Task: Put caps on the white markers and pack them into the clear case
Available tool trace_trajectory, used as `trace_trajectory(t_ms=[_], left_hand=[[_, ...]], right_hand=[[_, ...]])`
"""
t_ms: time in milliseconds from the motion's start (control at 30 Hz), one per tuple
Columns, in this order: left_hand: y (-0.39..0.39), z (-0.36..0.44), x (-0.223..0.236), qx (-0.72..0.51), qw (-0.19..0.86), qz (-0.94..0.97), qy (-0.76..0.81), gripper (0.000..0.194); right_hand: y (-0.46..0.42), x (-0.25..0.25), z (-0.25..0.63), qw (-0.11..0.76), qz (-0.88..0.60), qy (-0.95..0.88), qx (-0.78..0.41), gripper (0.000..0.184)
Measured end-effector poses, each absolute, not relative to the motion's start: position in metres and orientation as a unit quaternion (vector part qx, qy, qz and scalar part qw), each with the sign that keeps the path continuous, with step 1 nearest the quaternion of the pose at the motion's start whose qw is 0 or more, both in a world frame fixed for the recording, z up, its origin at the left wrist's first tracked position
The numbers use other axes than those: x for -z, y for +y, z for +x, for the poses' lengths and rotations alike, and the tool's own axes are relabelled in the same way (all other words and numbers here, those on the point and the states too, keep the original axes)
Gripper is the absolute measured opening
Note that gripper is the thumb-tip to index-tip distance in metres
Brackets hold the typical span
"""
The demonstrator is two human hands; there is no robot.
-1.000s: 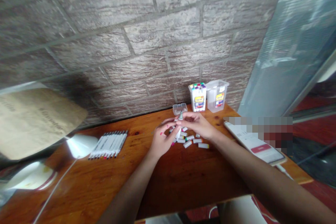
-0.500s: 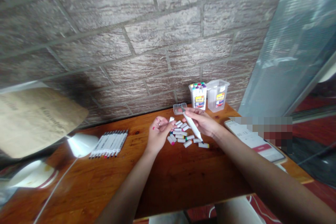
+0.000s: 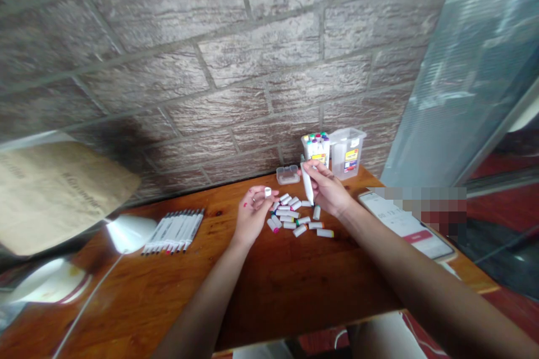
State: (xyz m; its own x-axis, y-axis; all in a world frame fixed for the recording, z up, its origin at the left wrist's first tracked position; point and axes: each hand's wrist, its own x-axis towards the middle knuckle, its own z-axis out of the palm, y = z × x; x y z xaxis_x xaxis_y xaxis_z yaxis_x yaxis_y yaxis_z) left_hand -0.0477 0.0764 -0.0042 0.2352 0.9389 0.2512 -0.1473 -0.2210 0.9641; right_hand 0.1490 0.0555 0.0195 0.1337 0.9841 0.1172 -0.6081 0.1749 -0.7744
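Note:
My left hand (image 3: 251,214) pinches a small white marker cap (image 3: 268,192) with its hollow end facing up. In my right hand (image 3: 327,186) is a white marker (image 3: 307,184), held nearly upright with a bare dark tip pointing down at the table. Loose white caps (image 3: 288,219) with coloured ends lie scattered between and below both hands. To the left, several uncapped markers (image 3: 174,231) lie side by side in a row on the wooden table (image 3: 269,286).
Behind my right hand stand a clear box of capped markers (image 3: 319,151) and an open clear box (image 3: 347,152), with a clear lid (image 3: 288,174) beside them. A phone (image 3: 406,227) lies at right. At left are a paper bag (image 3: 63,190), a white cup (image 3: 131,231) and a bowl (image 3: 54,280).
My right hand has moved up and back with the marker, which now stands steeper. The cap in my left hand has shifted slightly left and tipped, showing its open end.

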Motion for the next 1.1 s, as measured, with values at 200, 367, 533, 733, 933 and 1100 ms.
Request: trace_trajectory(t_ms=[200, 367, 533, 733, 933, 1100], left_hand=[[0.076, -0.046, 0.006, -0.517, 0.507, 0.601, 0.338, 0.038], [0.077, -0.047, 0.008, -0.523, 0.472, 0.622, 0.342, 0.034], [0.076, -0.046, 0.008, -0.511, 0.477, 0.634, 0.331, 0.032], [0.076, -0.044, 0.01, -0.507, 0.479, 0.643, 0.316, 0.029], [0.075, -0.045, 0.01, -0.508, 0.446, 0.666, 0.315, 0.025], [0.074, -0.046, 0.009, -0.496, 0.451, 0.678, 0.301, 0.024]], right_hand=[[0.051, -0.025, 0.149, 0.671, -0.293, -0.328, -0.598, 0.034], [0.048, -0.028, 0.148, 0.653, -0.265, -0.349, -0.618, 0.031], [0.049, -0.022, 0.143, 0.648, -0.314, -0.455, -0.523, 0.026], [0.041, -0.021, 0.135, 0.622, -0.38, -0.548, -0.411, 0.029], [0.044, -0.012, 0.135, 0.607, -0.374, -0.62, -0.328, 0.023], [0.044, -0.005, 0.135, 0.574, -0.394, -0.656, -0.292, 0.021]])
